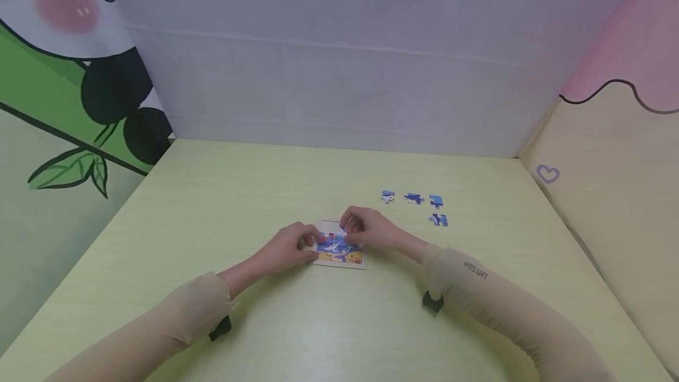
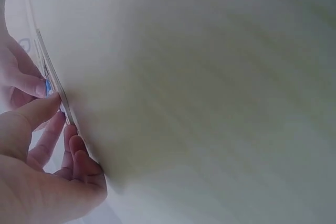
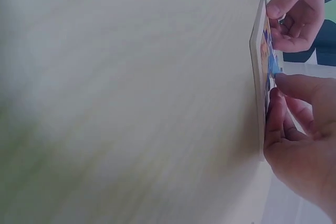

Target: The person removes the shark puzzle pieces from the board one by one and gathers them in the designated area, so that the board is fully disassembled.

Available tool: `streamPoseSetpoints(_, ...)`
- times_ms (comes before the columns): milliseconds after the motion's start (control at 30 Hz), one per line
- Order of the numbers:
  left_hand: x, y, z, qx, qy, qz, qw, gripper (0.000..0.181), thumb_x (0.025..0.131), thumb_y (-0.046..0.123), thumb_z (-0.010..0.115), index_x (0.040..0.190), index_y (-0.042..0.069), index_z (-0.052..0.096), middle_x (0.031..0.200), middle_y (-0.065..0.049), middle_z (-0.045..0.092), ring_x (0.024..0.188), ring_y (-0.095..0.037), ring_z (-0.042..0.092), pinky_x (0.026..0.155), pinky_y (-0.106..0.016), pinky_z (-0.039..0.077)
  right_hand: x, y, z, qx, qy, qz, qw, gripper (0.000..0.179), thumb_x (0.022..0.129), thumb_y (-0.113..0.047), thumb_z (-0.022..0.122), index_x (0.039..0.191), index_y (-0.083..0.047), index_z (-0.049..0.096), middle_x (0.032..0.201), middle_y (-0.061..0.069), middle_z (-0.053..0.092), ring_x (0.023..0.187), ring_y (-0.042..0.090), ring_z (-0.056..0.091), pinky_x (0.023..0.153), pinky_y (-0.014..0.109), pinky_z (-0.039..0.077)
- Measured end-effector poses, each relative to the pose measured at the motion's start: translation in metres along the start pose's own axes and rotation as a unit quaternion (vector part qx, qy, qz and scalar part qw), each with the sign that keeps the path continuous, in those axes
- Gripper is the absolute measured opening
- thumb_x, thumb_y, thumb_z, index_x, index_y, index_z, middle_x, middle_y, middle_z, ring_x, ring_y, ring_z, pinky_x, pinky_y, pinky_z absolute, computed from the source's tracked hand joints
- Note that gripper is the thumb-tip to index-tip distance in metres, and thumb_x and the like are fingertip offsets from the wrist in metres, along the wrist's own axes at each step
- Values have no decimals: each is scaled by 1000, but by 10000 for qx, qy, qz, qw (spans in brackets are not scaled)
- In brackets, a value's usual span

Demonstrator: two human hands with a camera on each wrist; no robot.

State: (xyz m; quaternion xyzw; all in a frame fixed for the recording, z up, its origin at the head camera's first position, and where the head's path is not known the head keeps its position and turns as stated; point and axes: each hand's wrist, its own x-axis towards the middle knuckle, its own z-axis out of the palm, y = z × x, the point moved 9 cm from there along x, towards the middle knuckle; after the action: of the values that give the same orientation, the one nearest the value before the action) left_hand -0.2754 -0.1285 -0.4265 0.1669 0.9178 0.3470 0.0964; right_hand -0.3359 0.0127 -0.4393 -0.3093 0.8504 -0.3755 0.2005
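Observation:
A small jigsaw board (image 1: pixel 339 264) lies on the table, partly filled with blue and orange pieces. My left hand (image 1: pixel 289 247) grips the board's left side, its thumb at the lower corner and the index fingertip over the pieces. From the right, my right hand (image 1: pixel 371 229) reaches over the upper part of the board. Between thumb and fingers it pinches a blue puzzle piece (image 3: pixel 276 68), right at the board's surface in the right wrist view. The fingers hide much of that piece and part of the picture.
Several loose puzzle pieces lie beyond my right hand, among them a dark blue one (image 1: pixel 413 198) and one nearer me (image 1: pixel 438 220). A pale wall (image 1: pixel 339 93) closes off the back of the light wooden table (image 1: pixel 329 323), with printed panels at both sides.

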Motion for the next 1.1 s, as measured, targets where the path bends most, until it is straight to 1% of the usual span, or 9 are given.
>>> streamPoseSetpoints(100,-1,3,1,103,4,220,9997,26,84,10,74,110,8,70,95,-7,62,84,-15,52,74,-25,43,1,3,1,52,-63,-8,10000,26,87,-13,73,111,-16,61,98,2,65,89,12,60,82,27,51)
streamPoseSetpoints(167,-2,6,3,168,-51,453,9988,26,84,7,73,110,10,72,94,-6,63,84,-15,51,73,-24,42,2,4,2,56,-87,-26,9999,26,88,-13,72,111,-16,61,99,2,65,90,13,60,83,28,51)
streamPoseSetpoints(233,-3,11,6,232,-147,711,9971,26,84,5,70,109,13,74,95,-4,67,84,-13,50,73,-23,41,2,4,2,42,-90,-37,9999,26,88,-13,72,111,-17,61,99,1,65,90,13,60,83,28,51)
streamPoseSetpoints(333,-5,17,11,287,-308,882,9952,28,86,4,67,108,17,77,96,1,68,86,-12,49,73,-22,40,2,4,2,22,-68,-55,10000,26,88,-12,72,111,-16,61,99,1,65,90,13,60,83,28,51)
streamPoseSetpoints(500,-9,23,11,609,-300,770,9947,30,89,2,64,108,21,78,96,1,65,91,-14,50,78,-25,39,3,3,3,4,-77,-38,10000,25,88,-13,71,111,-16,61,99,1,65,91,12,60,83,27,51)
streamPoseSetpoints(700,-9,26,9,1069,-196,647,9920,38,88,-3,62,106,27,78,95,0,65,88,-13,50,77,-26,40,3,3,2,57,-69,-4,10000,25,88,-12,72,111,-15,62,98,2,65,90,13,59,83,27,51)
streamPoseSetpoints(933,-9,28,8,1169,-186,600,9912,39,88,-3,61,106,27,78,95,1,65,86,-12,50,77,-26,41,1,1,0,114,-13,-4,9999,25,88,-12,71,110,-15,61,98,2,64,89,13,59,82,27,50)
streamPoseSetpoints(1033,-8,28,10,1175,-239,705,9903,40,87,-4,60,106,26,78,96,0,66,88,-13,51,79,-28,41,2,4,0,120,28,26,9999,25,88,-13,72,111,-15,62,98,1,64,89,13,59,82,27,50)
streamPoseSetpoints(1100,-7,29,12,1184,-360,825,9889,41,87,-4,59,108,26,77,98,-1,66,90,-14,51,80,-29,42,2,5,1,102,60,50,9999,25,87,-13,72,110,-15,63,97,1,64,88,12,59,82,27,50)
